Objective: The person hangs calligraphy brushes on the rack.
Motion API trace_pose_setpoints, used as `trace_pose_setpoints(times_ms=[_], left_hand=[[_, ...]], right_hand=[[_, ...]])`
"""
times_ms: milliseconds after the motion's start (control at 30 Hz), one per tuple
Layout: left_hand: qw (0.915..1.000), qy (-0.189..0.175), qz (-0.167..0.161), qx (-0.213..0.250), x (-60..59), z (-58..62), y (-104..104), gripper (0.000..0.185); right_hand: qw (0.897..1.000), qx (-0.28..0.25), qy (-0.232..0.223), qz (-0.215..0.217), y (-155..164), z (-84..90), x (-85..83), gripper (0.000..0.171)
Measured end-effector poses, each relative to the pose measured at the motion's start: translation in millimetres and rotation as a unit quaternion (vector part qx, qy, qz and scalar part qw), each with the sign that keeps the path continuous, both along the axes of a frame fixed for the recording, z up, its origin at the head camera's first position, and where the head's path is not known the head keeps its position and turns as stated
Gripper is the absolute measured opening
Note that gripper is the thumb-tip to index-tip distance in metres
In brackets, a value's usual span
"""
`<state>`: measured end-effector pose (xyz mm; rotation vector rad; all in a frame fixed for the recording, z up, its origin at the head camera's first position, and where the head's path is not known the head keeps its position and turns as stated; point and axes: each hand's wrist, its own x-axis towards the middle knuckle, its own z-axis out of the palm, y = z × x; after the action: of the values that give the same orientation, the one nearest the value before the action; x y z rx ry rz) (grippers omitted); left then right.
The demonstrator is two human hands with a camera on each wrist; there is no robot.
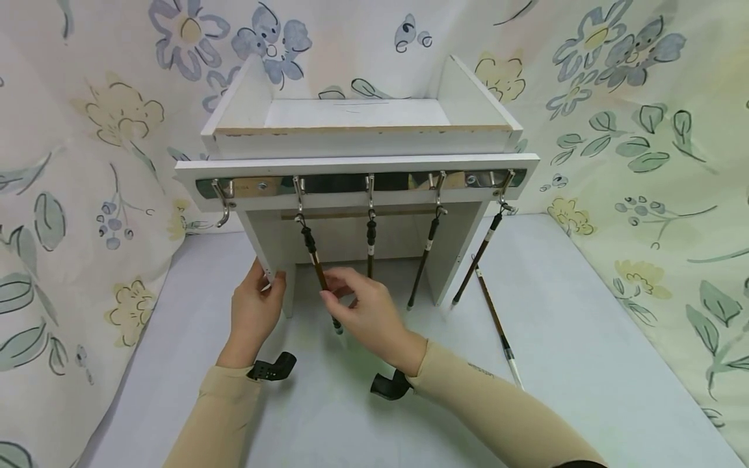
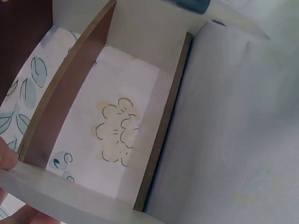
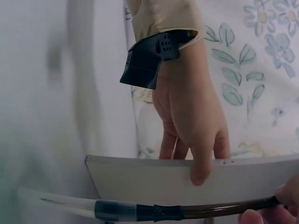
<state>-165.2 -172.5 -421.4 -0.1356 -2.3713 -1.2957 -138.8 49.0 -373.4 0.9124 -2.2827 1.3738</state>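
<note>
A white stand point(image 1: 357, 166) carries a metal rail with several hooks, from which calligraphy brushes hang. My left hand point(image 1: 255, 312) grips the lower edge of the stand's left side panel point(image 3: 140, 175), thumb on one face and fingers behind it. With thumb and fingertips, my right hand point(image 1: 368, 318) pinches the brown shaft of the leftmost hanging calligraphy brush point(image 1: 316, 263). That brush hangs by its loop from the second hook point(image 1: 299, 188), tilted a little. In the right wrist view its black collar and pale tapering tip point(image 3: 65, 203) point left.
Three more brushes point(image 1: 432, 244) hang to the right on their own hooks. Another brush point(image 1: 496, 318) lies on the white table point(image 1: 585, 364), right of the stand. The leftmost hook point(image 1: 221, 201) sits above my left hand. Flower-patterned cloth point(image 1: 632, 195) rises behind and at both sides.
</note>
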Motion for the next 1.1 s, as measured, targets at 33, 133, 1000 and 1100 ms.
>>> trace_pose_setpoints(times_ms=[33,133,1000,1100], left_hand=[[1.0,0.002,0.0,0.0,0.0,0.0,0,0.047],[1.0,0.005,-0.001,0.0,-0.2,-0.1,0,0.047],[1.0,0.002,0.002,-0.007,-0.1,-1.0,-1,0.048],[1.0,0.0,0.003,-0.004,-0.2,-0.5,-1,0.047]], right_hand=[[1.0,-0.001,0.003,-0.001,-1,-0.5,-0.5,0.025],[1.0,-0.005,0.01,0.001,-2,-1.5,-1.5,0.027],[0.998,-0.017,0.063,0.015,5,-2.6,-0.7,0.032],[0.997,-0.025,0.07,0.022,9,-1.8,1.0,0.033]])
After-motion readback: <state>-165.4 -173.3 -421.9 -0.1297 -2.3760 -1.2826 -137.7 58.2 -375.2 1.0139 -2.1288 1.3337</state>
